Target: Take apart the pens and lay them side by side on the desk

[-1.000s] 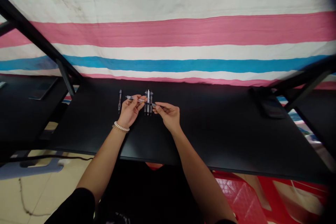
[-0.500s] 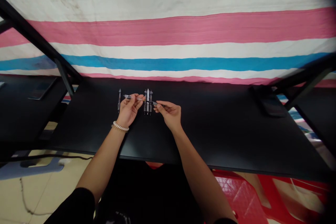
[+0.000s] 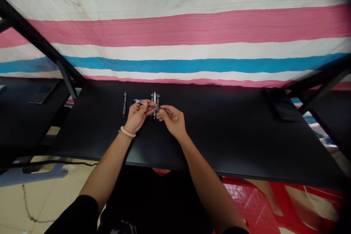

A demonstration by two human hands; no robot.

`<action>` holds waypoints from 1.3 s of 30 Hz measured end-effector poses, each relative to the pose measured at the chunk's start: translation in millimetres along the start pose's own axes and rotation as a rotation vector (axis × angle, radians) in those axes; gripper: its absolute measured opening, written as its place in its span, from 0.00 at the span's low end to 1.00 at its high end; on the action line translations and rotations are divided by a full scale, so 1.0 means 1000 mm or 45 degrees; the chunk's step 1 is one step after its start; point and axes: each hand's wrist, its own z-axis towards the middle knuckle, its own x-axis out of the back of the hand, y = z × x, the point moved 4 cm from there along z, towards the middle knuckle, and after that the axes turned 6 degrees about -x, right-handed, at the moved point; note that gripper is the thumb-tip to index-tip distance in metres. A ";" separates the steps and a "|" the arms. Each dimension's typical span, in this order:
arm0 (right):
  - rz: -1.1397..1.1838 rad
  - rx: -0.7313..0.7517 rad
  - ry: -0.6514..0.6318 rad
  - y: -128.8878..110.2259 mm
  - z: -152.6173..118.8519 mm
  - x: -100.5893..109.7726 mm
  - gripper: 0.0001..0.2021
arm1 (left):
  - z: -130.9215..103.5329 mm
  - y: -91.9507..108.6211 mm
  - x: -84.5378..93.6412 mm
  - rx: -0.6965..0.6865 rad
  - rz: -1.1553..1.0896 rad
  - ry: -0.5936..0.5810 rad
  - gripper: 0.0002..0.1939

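Pen (image 3: 140,102) first: from my end of the feed I see it held crosswise between the two hands, its clear end pointing left and slightly far, its dark end right and slightly near. The left hand (image 3: 136,117) has the clear part pinched between thumb and forefinger, the other fingers loosely spread toward the right. The right hand (image 3: 174,121) has its thumb and fingertips pressed together on the dark end, and only a narrow gap parts the two hands. At this size I cannot tell whether the clear and dark parts are fully joined.

Partly hidden behind the fingers, a row of three pens (image 3: 155,96) lies side by side on the black table (image 3: 233,131), running near to far, the middle one white. In my view the held pen crosses over them. Well to the left of that row, a lone pen (image 3: 124,104) lies in much the same direction. I see a pale coiled band (image 3: 127,132) on the left wrist. Toward the table's right end rests a dark flat object (image 3: 285,111), too dim for me to name. Striped sheeting (image 3: 175,31) hangs beyond the far edge.
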 end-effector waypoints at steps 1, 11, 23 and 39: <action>-0.006 0.044 0.016 -0.001 0.000 0.001 0.21 | 0.000 0.001 0.000 -0.006 -0.010 0.014 0.20; -0.104 0.036 -0.047 0.002 -0.001 0.002 0.17 | 0.001 0.000 0.002 0.006 -0.013 0.027 0.20; -0.353 0.122 -0.166 0.003 -0.004 -0.001 0.20 | 0.001 0.000 0.003 0.007 0.005 -0.024 0.21; -0.269 0.114 -0.174 -0.008 -0.007 -0.001 0.25 | 0.003 0.004 0.011 -0.124 0.030 0.033 0.32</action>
